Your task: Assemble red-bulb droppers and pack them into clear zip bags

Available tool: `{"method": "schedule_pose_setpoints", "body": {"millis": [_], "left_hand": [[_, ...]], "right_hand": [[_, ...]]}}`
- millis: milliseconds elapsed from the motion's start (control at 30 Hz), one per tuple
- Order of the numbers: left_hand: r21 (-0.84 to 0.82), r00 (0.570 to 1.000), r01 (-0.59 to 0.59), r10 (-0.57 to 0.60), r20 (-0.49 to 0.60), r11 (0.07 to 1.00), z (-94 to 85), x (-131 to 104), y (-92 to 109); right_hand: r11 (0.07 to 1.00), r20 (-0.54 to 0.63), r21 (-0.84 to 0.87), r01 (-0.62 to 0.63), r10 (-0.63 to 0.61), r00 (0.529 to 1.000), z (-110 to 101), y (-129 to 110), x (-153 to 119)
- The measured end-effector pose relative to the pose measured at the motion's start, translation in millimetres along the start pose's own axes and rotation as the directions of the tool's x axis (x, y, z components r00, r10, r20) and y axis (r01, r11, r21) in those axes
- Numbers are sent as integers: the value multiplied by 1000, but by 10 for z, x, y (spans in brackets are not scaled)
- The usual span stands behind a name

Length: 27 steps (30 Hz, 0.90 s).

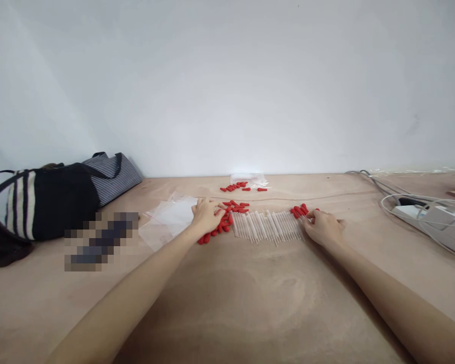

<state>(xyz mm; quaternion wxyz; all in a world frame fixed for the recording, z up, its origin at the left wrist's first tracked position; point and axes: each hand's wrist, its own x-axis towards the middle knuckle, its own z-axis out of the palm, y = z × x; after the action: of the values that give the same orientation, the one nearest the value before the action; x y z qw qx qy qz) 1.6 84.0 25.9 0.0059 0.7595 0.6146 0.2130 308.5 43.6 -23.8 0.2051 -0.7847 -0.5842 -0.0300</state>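
Note:
A row of thin clear tubes [265, 226] lies side by side on the wooden table. My left hand [208, 215] rests over a pile of red rubber bulbs [226, 227] at the left end of the row, its fingers bent over the bulbs; what is under its fingertips is hidden. At the right end of the row, my right hand [323, 226] has its thumb and fingers pinched close together beside the last tubes. A small group of red bulbs [299, 210] lies just past its fingertips. Whatever is between those fingers is too small to make out.
More red bulbs [233, 187] lie near a clear bag [249, 179] by the wall. Plastic bags [167, 220] are left of my left hand. Dark striped bags [66, 197] stand far left, beside a blurred object [104, 242]. Cables and a white power strip [432, 220] lie right.

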Motion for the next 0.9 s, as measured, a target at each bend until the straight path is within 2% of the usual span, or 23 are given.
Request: {"method": "schedule_pose_setpoints", "body": {"millis": [100, 167, 267, 367, 567, 733, 800, 900], "left_hand": [[33, 999, -27, 25, 46, 999, 81, 399, 22], [53, 993, -75, 70, 97, 996, 170, 603, 86], [89, 975, -143, 125, 183, 986, 322, 782, 234], [127, 958, -171, 135, 251, 977, 449, 846, 369], [163, 947, -158, 103, 304, 974, 544, 897, 469], [114, 958, -168, 136, 251, 979, 437, 862, 554], [58, 960, -203, 187, 206, 977, 321, 727, 584], [-62, 938, -302, 308, 159, 951, 121, 322, 554]], "right_hand": [[999, -31, 13, 30, -30, 999, -23, -54, -26], [999, -9, 31, 42, -42, 999, -44, -93, -50], [998, 57, 38, 52, -54, 997, -74, -134, -82], [997, 99, 43, 69, -73, 992, -86, -147, -104], [996, 135, 20, 85, -87, 987, -84, -169, -104], [997, 260, -69, 30, -11, 965, -103, -254, -83], [997, 260, -78, 21, 0, 966, -101, -280, -92], [996, 222, -85, 31, -11, 975, -71, -282, -115]]}}
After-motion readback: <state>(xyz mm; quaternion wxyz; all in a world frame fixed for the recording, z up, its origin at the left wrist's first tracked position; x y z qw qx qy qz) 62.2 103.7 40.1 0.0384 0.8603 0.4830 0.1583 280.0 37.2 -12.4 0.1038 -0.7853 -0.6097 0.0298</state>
